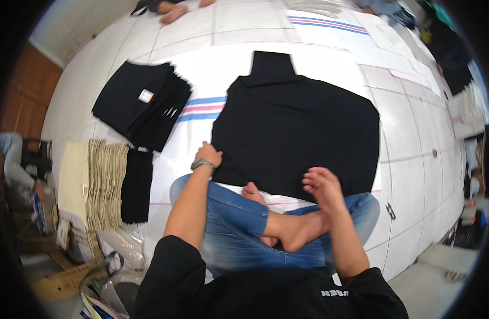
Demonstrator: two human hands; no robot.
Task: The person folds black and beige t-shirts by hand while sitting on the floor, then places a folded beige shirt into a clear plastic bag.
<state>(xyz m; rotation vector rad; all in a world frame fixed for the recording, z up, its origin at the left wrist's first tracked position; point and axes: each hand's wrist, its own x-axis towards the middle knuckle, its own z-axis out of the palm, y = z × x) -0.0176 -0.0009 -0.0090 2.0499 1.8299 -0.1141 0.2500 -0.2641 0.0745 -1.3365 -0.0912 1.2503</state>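
A large black cloth garment (296, 123) lies spread flat on the white sheeting before me, a narrower folded piece standing out at its far end. My left hand (209, 155), with a metal-banded watch at the wrist, is at the garment's left edge near my knee. Its thumb touches the cloth, but whether the fingers pinch it is unclear. Over the near right part of the garment, my right hand (323, 187) is raised with bent, parted fingers and nothing in them.
Left of the garment lies a stack of folded black garments (148, 99) with a label on top. Nearer stand rows of folded beige garments (105, 183) and black ones (136, 185). Small thread snips (390, 211) lie at right. Another person's foot (174, 15) shows at the far edge.
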